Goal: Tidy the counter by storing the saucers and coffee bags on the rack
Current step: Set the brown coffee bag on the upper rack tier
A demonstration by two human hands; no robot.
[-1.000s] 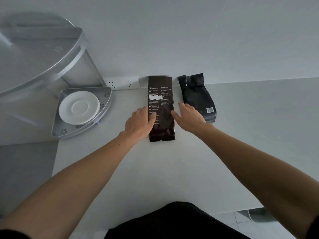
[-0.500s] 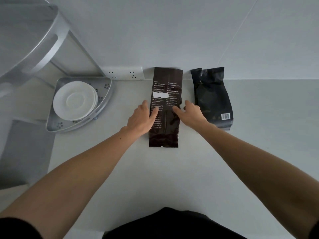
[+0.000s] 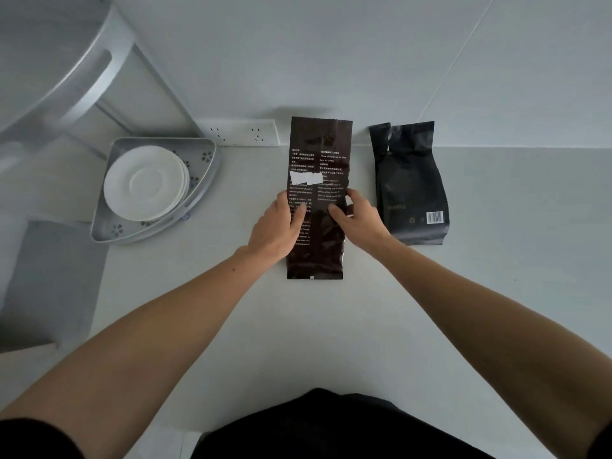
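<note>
Counter (image 3: 331, 326): pale grey, meeting a pale wall at 12 o'clock; a white socket strip (image 3: 240, 133) low on the wall between the rack and the tall bag.

Tall coffee bag (image 3: 316, 180): dark brown, glossy, white print and a white label patch; lying flat on the counter at centre, long axis running 12 to 6 o'clock, top edge at the wall.

Left hand (image 3: 276, 230): at 9 o'clock of the tall coffee bag, thumb laid on the bag's face, fingers along its left edge and partly hidden beneath; gripping that edge.

Right hand (image 3: 359, 218): at 3 o'clock of the same bag, thumb on the face, fingers curled round the right edge; clasped on it; the bag thus held between both hands about mid-length.

Second coffee bag (image 3: 412, 183): matt black, shorter, barcode at its lower right corner; lying at 3 o'clock of the tall bag, near it but apart, top edge at the wall; untouched by either hand.

Rack (image 3: 202, 193): silver metal corner rack at 10 o'clock of the hands; lower shelf triangular with flower-shaped cut-outs, resting on the counter; upper shelf looming blurred at far 10 o'clock.

Saucers (image 3: 145, 183): white, stacked on the lower shelf; exact count cannot be told.
</note>
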